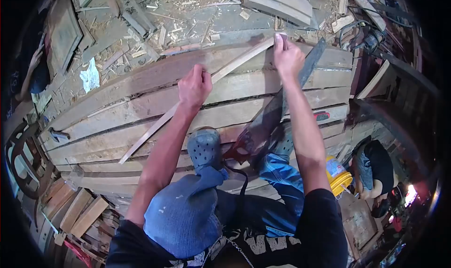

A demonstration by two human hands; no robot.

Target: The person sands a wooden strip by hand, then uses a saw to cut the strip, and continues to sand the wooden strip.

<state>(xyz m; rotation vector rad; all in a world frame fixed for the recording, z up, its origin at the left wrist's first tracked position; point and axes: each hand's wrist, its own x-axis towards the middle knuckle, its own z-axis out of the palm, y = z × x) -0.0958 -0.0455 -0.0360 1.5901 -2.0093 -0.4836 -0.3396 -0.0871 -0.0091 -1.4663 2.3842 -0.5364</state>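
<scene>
A long, thin wooden strip (242,61) slants across a row of curved planks (155,99). My left hand (195,86) is closed in a fist over the middle of the strip. My right hand (287,59) grips its upper end, thumb raised, with a small reddish-brown flat piece (283,39) showing beside the thumb. The strip's lower end reaches down past my left forearm. A hand saw (263,122) with a dark red handle lies on the planks, its blade running behind my right forearm. My shoes (204,146) rest on the planks near the saw handle.
Wood chips and offcuts (244,15) litter the floor beyond the planks. A stack of curved boards (279,5) lies at the top. To the right are a yellow bucket (339,176), a power tool with a cord (371,40) and a crouching person (373,169). Another person's hand (36,56) shows at left.
</scene>
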